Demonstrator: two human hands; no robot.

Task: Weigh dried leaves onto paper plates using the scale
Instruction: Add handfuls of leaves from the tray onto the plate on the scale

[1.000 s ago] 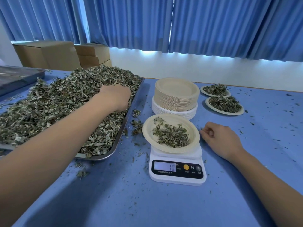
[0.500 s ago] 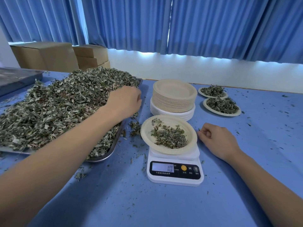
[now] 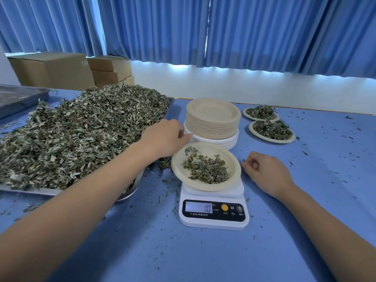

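A white digital scale (image 3: 213,212) reads 10 and carries a beige paper plate (image 3: 223,153) with a small heap of dried leaves (image 3: 205,168). To the left, a metal tray (image 3: 50,192) holds a big pile of dried leaves (image 3: 81,129). My left hand (image 3: 164,137) hovers at the tray's right corner, just over the plate's left rim, fingers bunched and curled down; what they hold is hidden under the hand. My right hand (image 3: 266,169) rests on the blue table (image 3: 203,251) just right of the scale, fingers loosely curled and holding nothing.
A tall stack of unused paper plates (image 3: 212,119) stands behind the scale. Two plates filled with leaves (image 3: 271,131) (image 3: 260,112) lie at the back right. A second metal tray (image 3: 20,98) and cardboard boxes (image 3: 50,70) are at the far left. Leaf crumbs dot the table.
My left hand has come up out of the leaf pile and moved right to the rim of the plate on the scale. My right hand and the scale reading stay the same.
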